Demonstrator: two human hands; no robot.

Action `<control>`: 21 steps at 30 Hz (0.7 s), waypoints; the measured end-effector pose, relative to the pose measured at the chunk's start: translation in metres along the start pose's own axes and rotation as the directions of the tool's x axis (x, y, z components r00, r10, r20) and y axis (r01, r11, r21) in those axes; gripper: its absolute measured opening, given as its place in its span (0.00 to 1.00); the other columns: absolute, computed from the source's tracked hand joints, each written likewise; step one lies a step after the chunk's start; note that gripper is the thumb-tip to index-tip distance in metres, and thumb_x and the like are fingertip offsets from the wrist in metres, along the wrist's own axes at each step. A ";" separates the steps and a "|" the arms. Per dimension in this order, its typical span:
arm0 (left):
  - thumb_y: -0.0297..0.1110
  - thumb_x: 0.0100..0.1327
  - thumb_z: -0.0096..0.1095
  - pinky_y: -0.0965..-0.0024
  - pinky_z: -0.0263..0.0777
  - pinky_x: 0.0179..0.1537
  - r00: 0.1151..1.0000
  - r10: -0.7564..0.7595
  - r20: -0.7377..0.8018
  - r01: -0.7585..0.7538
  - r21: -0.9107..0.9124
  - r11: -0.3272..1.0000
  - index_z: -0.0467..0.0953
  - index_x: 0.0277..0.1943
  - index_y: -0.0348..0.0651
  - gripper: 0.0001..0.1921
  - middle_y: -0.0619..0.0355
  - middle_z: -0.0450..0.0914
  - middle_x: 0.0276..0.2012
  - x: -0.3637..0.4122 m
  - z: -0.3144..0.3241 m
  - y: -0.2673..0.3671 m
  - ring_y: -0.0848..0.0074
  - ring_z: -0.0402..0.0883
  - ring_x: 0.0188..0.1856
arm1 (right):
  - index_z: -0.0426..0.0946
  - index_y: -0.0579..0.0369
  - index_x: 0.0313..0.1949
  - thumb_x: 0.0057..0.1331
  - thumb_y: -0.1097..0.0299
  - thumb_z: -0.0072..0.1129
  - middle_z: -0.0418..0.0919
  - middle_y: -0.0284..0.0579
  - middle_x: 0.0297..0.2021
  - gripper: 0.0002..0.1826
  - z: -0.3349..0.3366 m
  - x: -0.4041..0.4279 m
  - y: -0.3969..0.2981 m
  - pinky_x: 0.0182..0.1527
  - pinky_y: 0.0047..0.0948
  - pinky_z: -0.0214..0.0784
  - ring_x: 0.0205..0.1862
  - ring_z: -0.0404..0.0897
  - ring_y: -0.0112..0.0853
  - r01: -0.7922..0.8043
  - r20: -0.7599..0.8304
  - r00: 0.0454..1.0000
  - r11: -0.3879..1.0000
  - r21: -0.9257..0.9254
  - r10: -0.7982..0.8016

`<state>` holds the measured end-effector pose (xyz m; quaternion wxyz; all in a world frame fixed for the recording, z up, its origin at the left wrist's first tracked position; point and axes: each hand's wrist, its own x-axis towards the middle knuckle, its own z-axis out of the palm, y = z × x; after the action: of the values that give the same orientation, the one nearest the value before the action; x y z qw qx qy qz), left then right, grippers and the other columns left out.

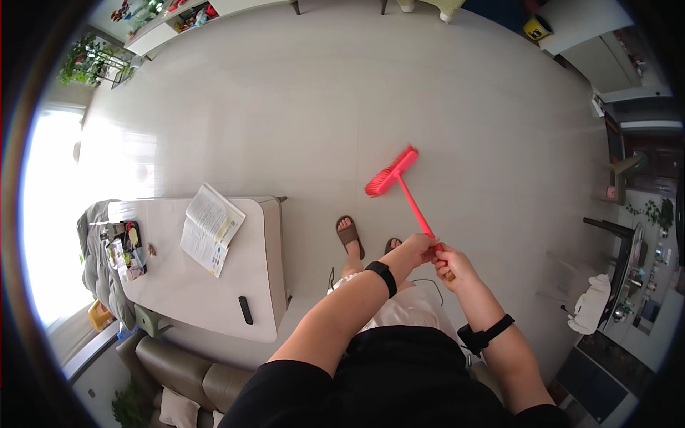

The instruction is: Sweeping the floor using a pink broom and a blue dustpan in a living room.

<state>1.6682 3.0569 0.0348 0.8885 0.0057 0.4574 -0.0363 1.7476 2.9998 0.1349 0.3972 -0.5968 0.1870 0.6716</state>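
Observation:
A red broom (395,174) stretches out in front of me, its bristled head low over or on the pale tiled floor (299,107); contact is hard to tell. Around the upper part of its handle my left hand (424,248) is closed. Just beside it, nearer the handle's end, my right hand (451,267) grips the same handle, with a brownish tip showing below the fingers. The two hands touch or nearly touch. My feet in brown slippers (348,234) stand behind the broom head.
To the left is a white table (214,299) with an open book (212,230), a black remote control (245,310) and a box of small items (126,250). A brown leather sofa (171,364) stands behind it. Cabinets line the far side; a dining table and chair are at right.

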 end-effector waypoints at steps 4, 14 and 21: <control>0.29 0.63 0.50 0.67 0.72 0.31 0.991 -0.054 0.120 0.050 0.031 0.998 0.68 0.39 0.38 0.05 0.55 0.73 0.33 -0.008 0.010 0.021 0.70 0.75 0.31 | 0.68 0.51 0.44 0.63 0.76 0.39 0.63 0.34 0.24 0.12 0.024 -0.009 -0.001 0.15 0.08 0.49 0.18 0.58 0.14 0.164 -0.121 0.977 0.983 -0.081 -0.173; 0.27 0.65 0.46 0.71 0.71 0.30 0.950 0.311 -0.014 -0.310 0.052 0.949 0.59 0.55 0.38 0.16 0.55 0.72 0.36 -0.104 -0.036 0.065 0.72 0.75 0.31 | 0.64 0.48 0.52 0.63 0.76 0.40 0.62 0.33 0.25 0.18 0.110 -0.022 0.004 0.15 0.10 0.47 0.18 0.58 0.15 0.176 0.154 0.977 0.961 -0.213 -0.145; 0.27 0.64 0.47 0.73 0.73 0.27 0.795 0.564 -0.222 -0.587 -0.050 0.808 0.60 0.53 0.37 0.15 0.55 0.73 0.32 -0.142 -0.123 0.129 0.74 0.76 0.30 | 0.65 0.49 0.49 0.64 0.75 0.40 0.63 0.33 0.25 0.15 0.209 0.050 -0.004 0.14 0.08 0.47 0.18 0.58 0.13 0.045 0.439 0.893 0.948 -0.315 0.104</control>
<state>1.4951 3.1990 0.0753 0.8066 0.0964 0.5203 0.2634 1.6154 3.1689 0.1337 0.3180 -0.4783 -0.0111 0.8185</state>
